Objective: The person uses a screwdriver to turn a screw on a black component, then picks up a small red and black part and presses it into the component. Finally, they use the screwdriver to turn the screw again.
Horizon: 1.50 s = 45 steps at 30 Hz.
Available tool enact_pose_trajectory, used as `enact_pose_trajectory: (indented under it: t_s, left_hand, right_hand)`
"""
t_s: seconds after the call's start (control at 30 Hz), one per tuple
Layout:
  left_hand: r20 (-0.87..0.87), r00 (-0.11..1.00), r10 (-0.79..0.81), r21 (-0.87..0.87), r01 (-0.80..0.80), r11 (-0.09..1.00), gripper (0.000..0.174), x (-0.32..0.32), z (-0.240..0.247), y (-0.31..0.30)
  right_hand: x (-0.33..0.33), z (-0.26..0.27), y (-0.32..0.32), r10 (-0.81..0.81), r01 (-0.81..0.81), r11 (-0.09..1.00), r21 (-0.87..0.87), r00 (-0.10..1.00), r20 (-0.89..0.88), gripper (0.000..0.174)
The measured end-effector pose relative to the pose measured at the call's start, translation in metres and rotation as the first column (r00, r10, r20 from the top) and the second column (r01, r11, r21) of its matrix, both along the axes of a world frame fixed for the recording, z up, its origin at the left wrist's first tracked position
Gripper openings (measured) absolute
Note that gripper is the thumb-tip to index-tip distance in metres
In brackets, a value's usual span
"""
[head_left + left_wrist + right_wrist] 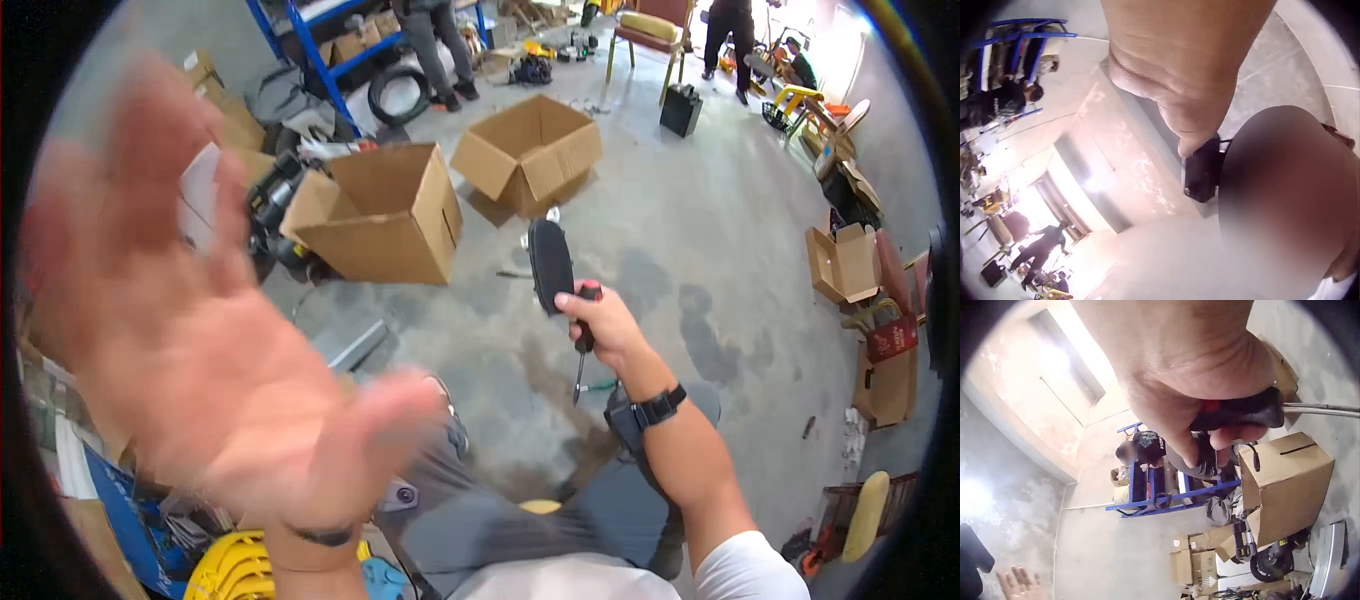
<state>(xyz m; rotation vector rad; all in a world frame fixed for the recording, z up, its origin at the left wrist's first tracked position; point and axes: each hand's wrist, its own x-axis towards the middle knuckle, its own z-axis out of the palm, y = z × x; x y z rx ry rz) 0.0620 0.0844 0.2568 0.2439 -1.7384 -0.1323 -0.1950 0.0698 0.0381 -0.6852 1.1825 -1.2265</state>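
Observation:
My left hand (240, 350) is raised close in front of the head camera, blurred, with its fingers spread and the palm showing. It holds nothing in the head view. The left wrist view shows this hand (1179, 81) overlapping a small black device (1202, 169) beside the wearer's head. Out over the floor, my right hand (608, 325) grips a screwdriver (584, 335) with a red and black handle, its shaft pointing down. The same hand pinches a long black rounded pad (550, 265) under the thumb. In the right wrist view the screwdriver handle (1247, 409) crosses the palm.
Two open cardboard boxes, a nearer one (385, 215) and a farther one (530, 150), stand on the floor ahead. A grey metal piece (355, 345) lies nearer. Blue shelving (330, 65), a chair (650, 35) and people are behind; more boxes (845, 262) line the right wall.

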Motion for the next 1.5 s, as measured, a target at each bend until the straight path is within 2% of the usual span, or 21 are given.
enact_pose_trajectory:
  t_s: [0.03, 0.07, 0.1, 0.13, 0.23, 0.27, 0.33, 0.47, 0.57, 0.6, 0.67, 0.7, 0.83, 0.93, 1.0, 1.13, 1.17, 1.2, 1.23, 1.33, 1.5]
  left_hand:
    - [-0.078, 0.997, -0.002, 0.167, 0.015, 0.986, 0.059, -0.013, -0.027, -0.016]
    - [-0.031, 1.0, 0.003, 0.357, 0.009, 0.934, 0.037, -0.016, -0.047, -0.026]
    - [0.085, 0.996, -0.015, 0.513, -0.031, 0.858, 0.034, -0.018, -0.069, -0.035]
    - [0.069, 0.995, -0.066, 0.692, 0.0, 0.722, 0.029, -0.025, -0.09, -0.041]
    - [-0.195, 0.971, -0.136, 0.915, 0.23, 0.332, 0.021, -0.038, -0.166, -0.075]
    - [-0.188, 0.971, -0.149, 0.91, 0.229, 0.345, 0.021, -0.044, -0.178, -0.079]
    - [-0.295, 0.942, -0.16, 0.95, 0.308, 0.058, 0.027, -0.054, -0.2, -0.083]
    - [-0.301, 0.941, -0.153, 0.949, 0.311, 0.047, 0.034, -0.057, -0.246, -0.092]
    - [-0.438, 0.829, -0.349, 0.897, 0.43, -0.104, 0.044, -0.06, -0.245, -0.092]
    - [-0.44, 0.828, -0.348, 0.896, 0.432, -0.105, 0.044, -0.063, -0.246, -0.093]
    - [-0.555, 0.692, -0.461, 0.829, 0.508, -0.233, 0.051, -0.062, -0.249, -0.095]
    - [-0.489, 0.677, -0.55, 0.864, 0.465, -0.196, 0.061, -0.062, -0.241, -0.095]
    - [-0.495, 0.667, -0.557, 0.844, 0.523, -0.123, 0.066, -0.059, -0.234, -0.1]
    - [-0.561, 0.657, -0.503, 0.806, 0.572, -0.152, 0.074, -0.049, -0.23, -0.106]
    - [-0.667, 0.564, -0.487, 0.734, 0.611, -0.298, 0.076, -0.043, -0.224, -0.105]
    - [-0.644, 0.618, -0.452, 0.761, 0.582, -0.288, 0.077, -0.034, -0.227, -0.106]
    - [-0.585, 0.683, -0.438, 0.806, 0.546, -0.226, 0.077, -0.031, -0.229, -0.108]
    - [-0.524, 0.741, -0.42, 0.847, 0.504, -0.168, 0.077, -0.029, -0.231, -0.109]
    - [-0.528, 0.739, -0.419, 0.845, 0.504, -0.176, 0.077, -0.028, -0.232, -0.108]
    - [-0.461, 0.796, -0.393, 0.885, 0.445, -0.136, 0.078, -0.029, -0.236, -0.105]
    - [-0.394, 0.829, -0.397, 0.918, 0.374, -0.131, 0.072, -0.036, -0.239, -0.097]
  right_hand:
    - [-0.001, 0.004, -0.005, -0.003, 0.004, 0.999, -0.037, 1.0, 0.024, 0.021]
    - [0.0, 0.002, -0.001, 0.007, -0.005, 0.999, -0.045, 0.999, 0.043, 0.022]
    - [0.0, 0.002, 0.003, -0.006, 0.009, 0.998, -0.069, 0.999, 0.05, 0.022]
    - [-0.002, 0.006, 0.005, 0.007, -0.002, 0.998, -0.056, 0.997, 0.078, 0.023]
    - [-0.005, 0.0, 0.009, 0.045, -0.035, 0.997, -0.075, 0.988, 0.145, 0.025]
    - [-0.006, -0.003, 0.01, 0.077, -0.061, 0.994, -0.089, 0.98, 0.186, 0.025]
    - [-0.008, 0.0, 0.013, 0.15, -0.132, 0.987, -0.094, 0.964, 0.221, 0.026]
    - [-0.009, -0.006, 0.012, 0.149, -0.131, 0.987, -0.096, 0.963, 0.226, 0.028]
    - [-0.008, -0.009, 0.01, 0.169, -0.151, 0.984, -0.091, 0.955, 0.245, 0.031]
    - [-0.007, -0.01, 0.009, 0.182, -0.164, 0.982, -0.091, 0.949, 0.257, 0.03]
    - [-0.005, -0.008, 0.008, 0.194, -0.177, 0.981, -0.081, 0.926, 0.323, 0.03]
    - [-0.004, -0.008, 0.006, 0.201, -0.186, 0.98, -0.078, 0.9, 0.386, 0.03]
    - [-0.001, -0.011, -0.002, 0.29, -0.288, 0.955, -0.071, 0.856, 0.428, 0.031]
    - [0.007, -0.013, -0.008, 0.326, -0.333, 0.941, -0.062, 0.844, 0.425, 0.032]
    - [0.012, -0.018, -0.011, 0.334, -0.351, 0.935, -0.047, 0.831, 0.445, 0.032]
    - [0.016, -0.004, -0.011, 0.325, -0.352, 0.936, 0.007, 0.873, 0.365, 0.033]
    - [0.018, 0.004, -0.011, 0.32, -0.321, 0.947, 0.006, 0.946, 0.056, 0.036]
    - [0.019, 0.007, -0.01, 0.279, -0.29, 0.957, -0.005, 0.925, -0.257, 0.04]
    - [0.018, 0.002, -0.009, 0.225, -0.288, 0.953, -0.095, 0.882, -0.414, 0.045]
    - [0.016, 0.001, -0.004, 0.196, -0.283, 0.946, -0.158, 0.887, -0.418, 0.05]
    - [0.02, 0.002, 0.0, 0.228, -0.312, 0.948, -0.057, 0.797, -0.559, 0.062]
